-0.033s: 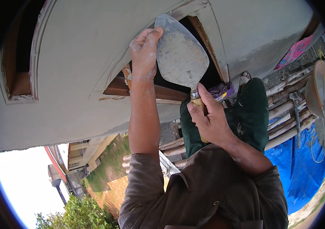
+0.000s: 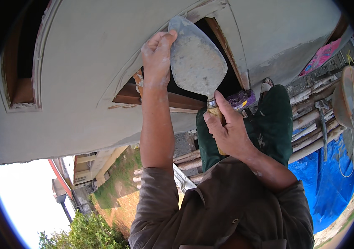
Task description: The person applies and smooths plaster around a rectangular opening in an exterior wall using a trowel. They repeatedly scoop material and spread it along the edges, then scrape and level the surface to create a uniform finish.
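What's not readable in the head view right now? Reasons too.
All in the head view:
- Far face of the trowel blade: turned away, hidden by the blade itself.
- Left hand: fingertips behind the blade, hidden by it.
- Middle of the wooden handle: covered by the right hand.
- Inside of the window opening: too dark, partly blocked by the blade.
- Basin: far side lost in the dark fisheye rim.

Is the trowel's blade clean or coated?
Coated: the trowel looks speckled pale grey over most of its blade, smoother toward the far end. Whether wet, I cannot tell.
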Tool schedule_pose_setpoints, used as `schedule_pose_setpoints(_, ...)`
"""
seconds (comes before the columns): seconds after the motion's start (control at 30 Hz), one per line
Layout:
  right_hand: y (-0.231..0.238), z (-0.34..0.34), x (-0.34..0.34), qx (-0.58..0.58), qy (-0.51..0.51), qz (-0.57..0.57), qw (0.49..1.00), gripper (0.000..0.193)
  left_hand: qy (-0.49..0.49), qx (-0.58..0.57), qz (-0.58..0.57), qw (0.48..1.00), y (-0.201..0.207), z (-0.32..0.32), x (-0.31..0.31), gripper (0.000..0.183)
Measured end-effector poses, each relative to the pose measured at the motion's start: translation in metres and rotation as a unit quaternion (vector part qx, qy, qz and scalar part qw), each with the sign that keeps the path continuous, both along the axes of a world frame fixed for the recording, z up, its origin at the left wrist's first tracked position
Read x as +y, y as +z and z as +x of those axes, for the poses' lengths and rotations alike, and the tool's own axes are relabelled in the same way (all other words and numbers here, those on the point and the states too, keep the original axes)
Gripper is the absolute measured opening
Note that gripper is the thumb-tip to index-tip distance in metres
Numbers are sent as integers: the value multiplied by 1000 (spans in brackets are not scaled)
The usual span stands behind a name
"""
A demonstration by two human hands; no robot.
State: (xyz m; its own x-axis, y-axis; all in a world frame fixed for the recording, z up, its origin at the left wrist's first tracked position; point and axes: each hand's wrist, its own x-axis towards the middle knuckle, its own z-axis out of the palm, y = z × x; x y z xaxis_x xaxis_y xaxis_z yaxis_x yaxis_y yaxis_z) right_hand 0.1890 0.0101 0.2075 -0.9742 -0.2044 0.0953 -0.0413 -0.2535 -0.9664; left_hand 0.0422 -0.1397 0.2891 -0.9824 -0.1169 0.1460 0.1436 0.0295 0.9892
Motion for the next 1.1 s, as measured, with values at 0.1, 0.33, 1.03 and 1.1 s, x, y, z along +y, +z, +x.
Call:
schedule_pose_setpoints(0.1, -1, 0, -1, 14, 1, 17, 1000, 52, 5, -13, 2, 1000, 0, 2, -4, 12)
schedule_pose_setpoints(0.33, -31, 6, 30, 19, 4, 126, 992, 52, -12, -91, 61, 994, -57, 16, -7, 11)
schedule_pose_setpoints(1.03, -110, 8, 123, -286, 52, 72, 954, 35, -179, -284, 132, 933, -202, 35, 102, 64)
schedule_pose_setpoints(1.1, -115, 9, 126, -289, 42, 76, 953, 35, -162, -307, 172, 922, -209, 34, 108, 63)
